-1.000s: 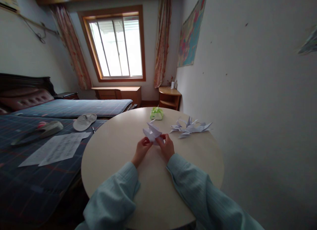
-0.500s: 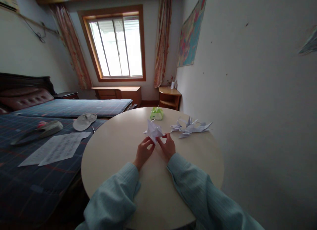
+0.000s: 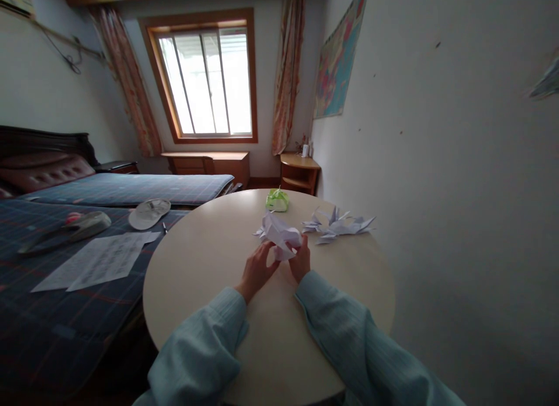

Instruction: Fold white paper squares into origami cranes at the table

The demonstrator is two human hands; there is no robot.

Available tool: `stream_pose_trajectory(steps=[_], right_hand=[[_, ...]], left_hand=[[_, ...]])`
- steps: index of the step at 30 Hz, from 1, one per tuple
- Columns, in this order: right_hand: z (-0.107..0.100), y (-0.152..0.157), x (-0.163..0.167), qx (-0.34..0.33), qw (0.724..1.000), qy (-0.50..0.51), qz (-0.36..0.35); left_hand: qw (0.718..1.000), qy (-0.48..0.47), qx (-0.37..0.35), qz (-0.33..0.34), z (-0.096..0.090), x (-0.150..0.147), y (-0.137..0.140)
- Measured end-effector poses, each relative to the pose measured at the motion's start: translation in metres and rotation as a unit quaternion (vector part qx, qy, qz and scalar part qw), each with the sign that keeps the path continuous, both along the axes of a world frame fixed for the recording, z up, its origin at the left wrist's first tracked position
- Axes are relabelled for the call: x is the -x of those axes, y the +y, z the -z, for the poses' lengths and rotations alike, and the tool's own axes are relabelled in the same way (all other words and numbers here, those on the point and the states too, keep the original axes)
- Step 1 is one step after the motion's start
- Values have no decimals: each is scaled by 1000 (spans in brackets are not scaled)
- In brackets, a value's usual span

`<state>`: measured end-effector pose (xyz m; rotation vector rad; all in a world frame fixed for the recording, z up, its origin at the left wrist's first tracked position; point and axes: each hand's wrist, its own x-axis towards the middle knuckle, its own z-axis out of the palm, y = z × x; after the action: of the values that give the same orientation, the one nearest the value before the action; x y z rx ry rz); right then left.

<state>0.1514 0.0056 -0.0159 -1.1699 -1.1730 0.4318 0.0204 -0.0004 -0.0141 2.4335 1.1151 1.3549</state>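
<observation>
Between both hands, just above the round table [image 3: 196, 266], is a folded piece of white paper [image 3: 282, 234] with creases and pointed flaps. My left hand [image 3: 258, 269] grips its lower left edge, fingers closed. On the right side my right hand [image 3: 301, 260] pinches the paper, with some fingertips hidden behind it. Another bit of folded white paper [image 3: 258, 232] shows partly behind the held piece. Several pointed folded paper shapes [image 3: 336, 224] lie in a cluster to the right of my hands.
A green and white soft packet [image 3: 277, 200] lies near the table's far edge. To the left, a bed [image 3: 39, 313] bears printed sheets [image 3: 105, 260], a pale cap-like item [image 3: 149, 214] and a pen [image 3: 165, 228]. A white wall [image 3: 458, 219] runs close along the right.
The folded paper has turned and spread wider, shifting slightly right and down. My left hand has moved a little to the right, and my right hand's fingers have shifted their hold.
</observation>
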Motion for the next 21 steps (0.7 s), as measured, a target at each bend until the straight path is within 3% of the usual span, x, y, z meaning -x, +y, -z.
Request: stream_pose_trajectory(steps=[7, 13, 17, 21], right_hand=[[3, 1, 0, -48, 999, -24, 2], [0, -1, 2, -72, 994, -81, -11], [-3, -3, 6, -113, 989, -95, -14], [-6, -6, 8, -102, 991, -86, -31]], left_hand=[[984, -111, 111, 88, 1, -7, -3], [922, -246, 264, 139, -4, -13, -13], [883, -330, 310, 124, -12, -14, -19], [863, -410, 287, 72, -16, -16, -20]])
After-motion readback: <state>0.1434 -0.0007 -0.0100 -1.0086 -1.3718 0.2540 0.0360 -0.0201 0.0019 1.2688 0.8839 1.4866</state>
